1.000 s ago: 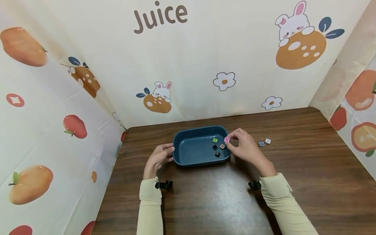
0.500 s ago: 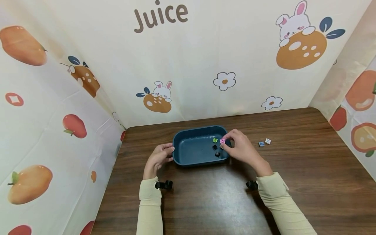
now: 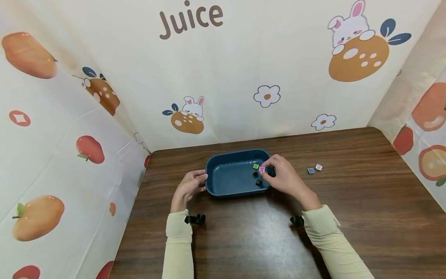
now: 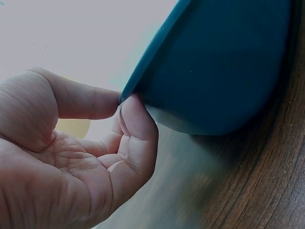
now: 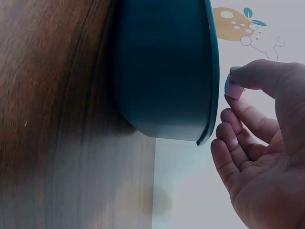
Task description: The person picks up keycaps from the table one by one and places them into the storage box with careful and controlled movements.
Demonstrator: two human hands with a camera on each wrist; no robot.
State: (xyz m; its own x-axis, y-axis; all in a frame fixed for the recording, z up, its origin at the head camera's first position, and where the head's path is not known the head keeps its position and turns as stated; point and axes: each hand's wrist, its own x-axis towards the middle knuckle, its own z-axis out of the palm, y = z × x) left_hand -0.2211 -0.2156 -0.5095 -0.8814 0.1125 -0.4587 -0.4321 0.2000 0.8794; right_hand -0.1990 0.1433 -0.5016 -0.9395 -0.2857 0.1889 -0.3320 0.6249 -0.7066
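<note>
My left hand (image 3: 189, 185) pinches the left rim of a dark blue tray (image 3: 223, 179) between thumb and fingers, as the left wrist view also shows. Above the tray's right end, my right hand (image 3: 286, 179) holds a small square pink keycap (image 3: 262, 169) between thumb and forefinger. In the right wrist view this pink keycap (image 5: 234, 89) is just past the tray rim (image 5: 214, 71), with the other fingers loosely bent. Below it in the tray lie a green keycap (image 3: 256, 166), a black keycap (image 3: 255, 174) and a second black keycap (image 3: 259, 183).
A blue keycap (image 3: 311, 171) and a white keycap (image 3: 318, 167) lie on the brown wooden table (image 3: 244, 236), right of my right hand. A printed cloth (image 3: 230, 77) stands behind the table and along both sides.
My right hand has moved left and inward over the tray with the pink keycap. A tan keycap seen earlier in the tray is now hidden. The left hand has stayed at the rim.
</note>
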